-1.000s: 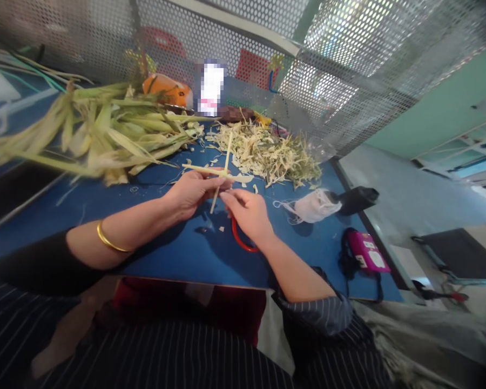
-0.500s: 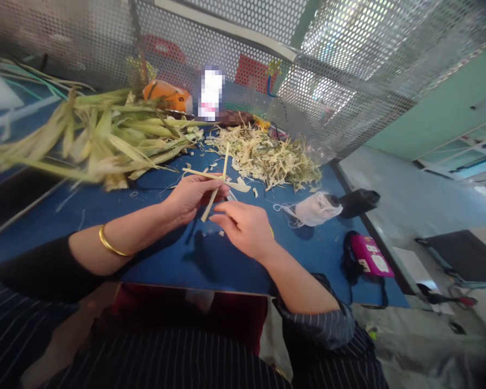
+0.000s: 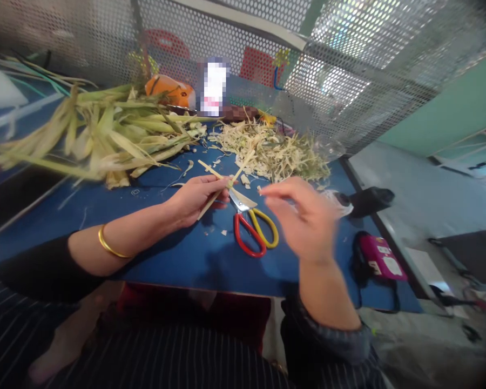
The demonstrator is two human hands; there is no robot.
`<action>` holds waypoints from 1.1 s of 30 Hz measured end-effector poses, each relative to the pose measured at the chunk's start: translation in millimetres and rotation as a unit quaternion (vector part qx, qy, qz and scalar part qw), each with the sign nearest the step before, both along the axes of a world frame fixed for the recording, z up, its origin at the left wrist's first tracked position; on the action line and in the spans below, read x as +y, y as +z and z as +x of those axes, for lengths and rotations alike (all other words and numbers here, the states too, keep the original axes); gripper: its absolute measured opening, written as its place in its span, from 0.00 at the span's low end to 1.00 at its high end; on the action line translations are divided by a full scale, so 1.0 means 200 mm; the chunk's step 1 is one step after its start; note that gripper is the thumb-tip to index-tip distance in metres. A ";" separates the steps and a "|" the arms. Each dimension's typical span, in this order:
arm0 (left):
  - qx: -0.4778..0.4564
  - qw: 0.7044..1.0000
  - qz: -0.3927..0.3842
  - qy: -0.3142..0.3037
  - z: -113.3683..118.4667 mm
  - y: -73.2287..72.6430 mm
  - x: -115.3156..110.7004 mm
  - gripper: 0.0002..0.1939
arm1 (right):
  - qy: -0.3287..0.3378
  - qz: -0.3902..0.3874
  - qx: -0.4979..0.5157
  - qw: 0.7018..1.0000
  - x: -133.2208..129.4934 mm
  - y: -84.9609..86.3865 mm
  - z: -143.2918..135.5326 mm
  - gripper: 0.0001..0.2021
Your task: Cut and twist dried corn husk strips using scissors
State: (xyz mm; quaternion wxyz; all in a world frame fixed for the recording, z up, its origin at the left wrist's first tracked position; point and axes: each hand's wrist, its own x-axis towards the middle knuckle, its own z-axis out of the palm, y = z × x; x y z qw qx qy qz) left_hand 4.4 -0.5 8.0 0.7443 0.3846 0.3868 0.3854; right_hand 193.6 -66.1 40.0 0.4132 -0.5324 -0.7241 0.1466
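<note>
Between the thumb and fingers of my left hand (image 3: 200,199) are crossed strips of dried corn husk (image 3: 238,174), pale and narrow, with their ends sticking out in several directions. My right hand (image 3: 303,219) is raised to the right of them, apart from the strips. It is blurred, with thumb and forefinger drawn together in a pinch; whatever lies between the tips is too small to make out. Scissors (image 3: 249,227) with one red and one yellow handle lie on the blue table between my hands, their blades partly hidden under the strips.
Long corn husks (image 3: 113,135) are heaped at the back left. A pile of shredded husk (image 3: 275,154) lies behind my hands. A spool of white thread (image 3: 342,204), partly hidden, stands beside a black object (image 3: 372,202). A magenta pouch (image 3: 383,256) lies near the table's right edge.
My right hand has moved right and up, away from the husk strips, uncovering the scissors. My left hand keeps its hold, and the crossed strips have turned and shifted slightly right.
</note>
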 end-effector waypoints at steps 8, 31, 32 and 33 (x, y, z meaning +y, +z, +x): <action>0.084 0.994 0.072 0.023 -0.01 0.00 -0.01 0.12 | -0.019 -0.014 -0.182 0.983 0.12 -0.17 -0.14 0.11; 0.215 0.922 0.247 -0.205 -0.04 0.03 -0.03 0.10 | 0.031 -0.118 0.062 0.991 0.16 -0.13 -0.09 0.09; 0.223 0.918 0.250 -0.210 -0.04 0.02 -0.03 0.10 | 0.047 -0.148 0.104 0.982 0.16 -0.13 -0.09 0.09; 0.233 0.915 0.253 -0.211 -0.04 0.01 -0.03 0.11 | 0.056 -0.166 0.136 0.975 0.16 -0.14 -0.09 0.09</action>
